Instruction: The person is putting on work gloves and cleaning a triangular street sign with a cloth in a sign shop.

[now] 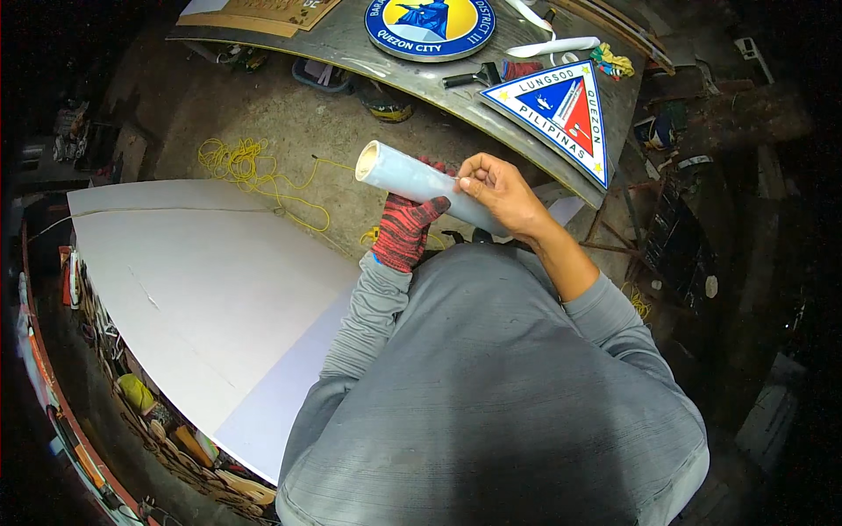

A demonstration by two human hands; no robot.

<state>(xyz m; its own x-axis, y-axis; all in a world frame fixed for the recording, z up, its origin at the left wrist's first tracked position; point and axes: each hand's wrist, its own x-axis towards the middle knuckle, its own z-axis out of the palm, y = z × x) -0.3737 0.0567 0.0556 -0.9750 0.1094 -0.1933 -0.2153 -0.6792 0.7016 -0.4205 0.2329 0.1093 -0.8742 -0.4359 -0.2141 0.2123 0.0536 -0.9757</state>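
Note:
A roll of pale, bluish-white sheet film [412, 173] on a cardboard core is held tilted in front of my body. My left hand [409, 226], in a red and black knit glove, is wrapped round it from below. My bare right hand [502, 195] pinches at the roll's upper surface near its middle, thumb and forefinger together. Whether a film edge sits between those fingertips is too small to tell. The roll's lower right end is partly hidden behind my right hand and my body.
A grey worktable [351, 44] ahead bears a round emblem sign [430, 24], a triangular sign [561, 118] and a black-handled tool [472, 77]. A large white board [202, 280] lies at left. Tangled yellow cord [241, 162] is on the concrete floor.

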